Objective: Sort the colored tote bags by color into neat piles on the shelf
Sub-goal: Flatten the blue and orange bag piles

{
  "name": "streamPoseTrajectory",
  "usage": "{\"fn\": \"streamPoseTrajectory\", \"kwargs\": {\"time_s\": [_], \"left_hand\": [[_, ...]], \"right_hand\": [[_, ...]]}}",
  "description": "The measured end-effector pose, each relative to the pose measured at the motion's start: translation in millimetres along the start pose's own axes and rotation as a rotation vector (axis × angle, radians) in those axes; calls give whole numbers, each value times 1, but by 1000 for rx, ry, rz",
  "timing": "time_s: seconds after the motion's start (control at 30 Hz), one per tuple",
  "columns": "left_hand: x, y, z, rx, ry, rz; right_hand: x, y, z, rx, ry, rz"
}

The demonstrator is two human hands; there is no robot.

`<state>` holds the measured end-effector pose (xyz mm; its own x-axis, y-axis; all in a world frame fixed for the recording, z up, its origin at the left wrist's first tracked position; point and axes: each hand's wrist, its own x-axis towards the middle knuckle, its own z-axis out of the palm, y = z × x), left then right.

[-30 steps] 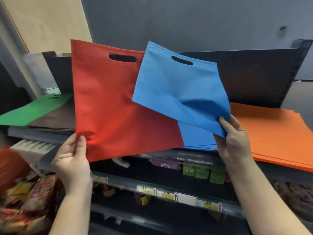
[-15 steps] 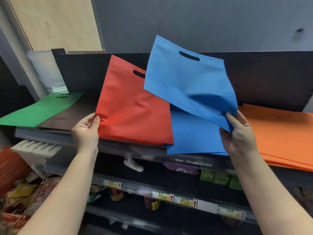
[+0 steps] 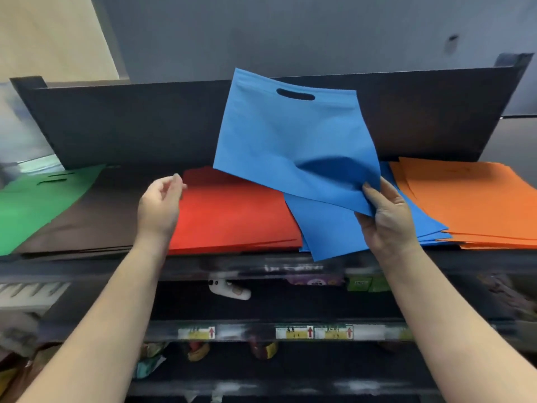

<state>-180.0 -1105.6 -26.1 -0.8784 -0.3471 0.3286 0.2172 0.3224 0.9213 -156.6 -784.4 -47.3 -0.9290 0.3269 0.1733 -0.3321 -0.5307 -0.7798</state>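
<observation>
Blue tote bag (image 3: 290, 146) held up over the shelf (image 3: 261, 264), handle slot at 12 o'clock, bottom right corner pinched in my right hand (image 3: 388, 221), thumb on the front face and fingers behind. The bag rises toward 11 o'clock from that hand; its long axis tilts, low end at the hand. The blue pile (image 3: 334, 228) lies flat directly under the held bag, at about 9 o'clock from the right hand and touching its fingers, so the right hand is the nearer one for laying the bag down. I judge the coming move to be a short drop with a square-up, since the pile's top bag sits skewed and overhangs the shelf lip. Left hand (image 3: 159, 207) is empty, fingers loosely spread, hovering at the left edge of the red pile (image 3: 232, 216). Count: five colours on the shelf. From 9 to 3 o'clock: green pile (image 3: 32, 210), brown pile (image 3: 96, 222), red, blue, orange pile (image 3: 470, 202). Bags per pile cannot be counted. One bag in hand.
</observation>
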Motion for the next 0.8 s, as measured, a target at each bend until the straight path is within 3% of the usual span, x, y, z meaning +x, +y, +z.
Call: {"fn": "streamPoseTrajectory", "kwargs": {"time_s": [0.07, 0.17, 0.33, 0.5, 0.6, 0.7, 0.8], "left_hand": [[-9, 27, 16, -365, -272, -165], [-19, 49, 44, -428, -486, -182], [-34, 45, 99, -233, -401, -124], [-35, 29, 148, 113, -375, -111], [-38, 22, 167, 387, -431, -113], [-42, 20, 177, 707, -495, -122], [-42, 17, 186, 671, -477, -122]], "right_hand": [[1, -7, -4, -53, -2, -27], [2, -16, -18, -118, 3, -81], [10, -37, -58, -332, 47, -155], [40, -56, -93, -581, 93, -199], [56, -61, -107, -941, 35, -192], [67, -62, -118, -1468, -16, -151], [72, -63, -123, -1660, -47, 58]]}}
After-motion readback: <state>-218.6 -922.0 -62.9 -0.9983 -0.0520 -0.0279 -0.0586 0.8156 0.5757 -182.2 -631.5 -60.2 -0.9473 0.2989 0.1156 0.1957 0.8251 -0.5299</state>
